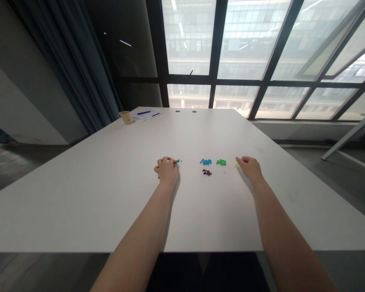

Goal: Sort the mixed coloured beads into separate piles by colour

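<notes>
My left hand [166, 169] rests on the white table with its fingers curled down at a small mixed group of blue and green pieces [177, 161]. It covers part of that group, and anything between the fingertips is hidden. My right hand [250, 167] is closed, thumb and fingers together, beside a little pale yellow pile [237, 165]. Whether a piece is in its pinch is too small to tell. Between the hands lie a blue pile [206, 162], a green pile [221, 162] and, nearer to me, a dark brown pile [207, 172].
A yellowish cup [126, 117] stands at the table's far left edge. Beside it are papers [142, 115] with a blue pen [144, 112] on them. Two dark round fittings [194, 111] sit at the far end of the white table [207, 211].
</notes>
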{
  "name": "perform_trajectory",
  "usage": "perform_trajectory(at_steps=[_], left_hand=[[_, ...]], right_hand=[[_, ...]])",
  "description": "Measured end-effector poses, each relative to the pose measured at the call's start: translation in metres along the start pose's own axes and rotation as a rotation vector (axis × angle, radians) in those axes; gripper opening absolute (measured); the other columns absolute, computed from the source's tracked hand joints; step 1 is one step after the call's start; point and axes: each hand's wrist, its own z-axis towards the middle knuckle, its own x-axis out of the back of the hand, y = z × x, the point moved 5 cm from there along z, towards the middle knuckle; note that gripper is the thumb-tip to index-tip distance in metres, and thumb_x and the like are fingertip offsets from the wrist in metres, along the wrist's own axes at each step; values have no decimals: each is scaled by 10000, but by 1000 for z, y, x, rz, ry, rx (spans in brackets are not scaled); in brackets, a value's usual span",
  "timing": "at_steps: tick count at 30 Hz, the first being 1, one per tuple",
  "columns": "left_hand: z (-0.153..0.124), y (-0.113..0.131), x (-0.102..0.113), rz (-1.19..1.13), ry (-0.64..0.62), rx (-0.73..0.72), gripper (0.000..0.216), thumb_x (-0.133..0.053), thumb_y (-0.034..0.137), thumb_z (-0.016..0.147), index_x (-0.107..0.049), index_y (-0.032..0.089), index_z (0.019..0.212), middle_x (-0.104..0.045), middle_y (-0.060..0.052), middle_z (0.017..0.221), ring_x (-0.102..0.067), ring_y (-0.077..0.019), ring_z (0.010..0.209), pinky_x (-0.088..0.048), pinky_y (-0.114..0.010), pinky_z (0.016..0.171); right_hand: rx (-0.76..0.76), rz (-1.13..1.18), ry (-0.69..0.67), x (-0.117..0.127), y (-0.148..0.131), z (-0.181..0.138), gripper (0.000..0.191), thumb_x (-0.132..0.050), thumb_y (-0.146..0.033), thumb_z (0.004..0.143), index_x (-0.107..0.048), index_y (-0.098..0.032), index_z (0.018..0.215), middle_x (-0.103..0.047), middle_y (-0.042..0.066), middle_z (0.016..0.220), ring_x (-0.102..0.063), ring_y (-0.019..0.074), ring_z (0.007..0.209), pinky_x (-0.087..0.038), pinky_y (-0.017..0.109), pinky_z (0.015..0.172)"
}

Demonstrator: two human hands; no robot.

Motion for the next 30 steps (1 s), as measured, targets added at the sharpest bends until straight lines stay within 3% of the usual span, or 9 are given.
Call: perform_trajectory(at_steps=[5,10,14,18,21,24,30], left_hand=[[-3,26,6,-420,-50,-210,139,-446,228,809,-582,202,816,-620,-34,823,-542,-170,790,-422,-318,748],[-21,54,11,-695,-104,-286,162,-503,336,800,-577,201,849,-642,-3,778,-569,-123,681,-460,-255,661],[-29,64,14,-713,-106,-345,153,-526,345,794,-582,207,829,-648,-3,794,-572,-123,712,-468,-254,693],[-32,71,14,-715,-155,-428,116,-508,297,809,-578,210,840,-643,-7,823,-568,-121,729,-468,-254,706],[-35,75,13,-729,-187,-452,98,-508,260,805,-572,211,860,-638,-5,825,-570,-117,733,-468,-247,699],[-36,76,13,-742,-202,-458,100,-516,261,799,-566,209,868,-635,0,809,-572,-113,718,-468,-242,684],[-37,76,15,-761,-215,-431,90,-539,273,787,-558,206,843,-632,5,784,-572,-116,707,-464,-239,666]], right_hand=[[8,4,0,3,-10,-5,359,-476,-413,699,-341,-198,445,-297,-49,428,-309,93,456,-228,240,471],[167,71,-37,0,-50,-23,376,-477,-393,726,-294,-196,463,-281,-55,452,-294,83,462,-231,231,482],[367,149,-85,-10,-82,-40,351,-487,-367,749,-339,-193,481,-330,-49,482,-320,87,484,-258,225,500],[511,215,-139,-21,-97,-52,249,-513,-317,767,-486,-189,555,-377,-41,521,-369,99,518,-293,227,524],[569,247,-179,-25,-102,-57,121,-559,-292,759,-611,-195,709,-421,-31,564,-413,109,551,-328,234,554],[596,287,-202,-28,-105,-61,120,-580,-278,762,-662,-217,825,-503,-8,624,-454,123,597,-365,250,593],[608,343,-201,-29,-109,-65,99,-604,-274,760,-685,-234,803,-552,0,655,-485,127,623,-394,260,617]])
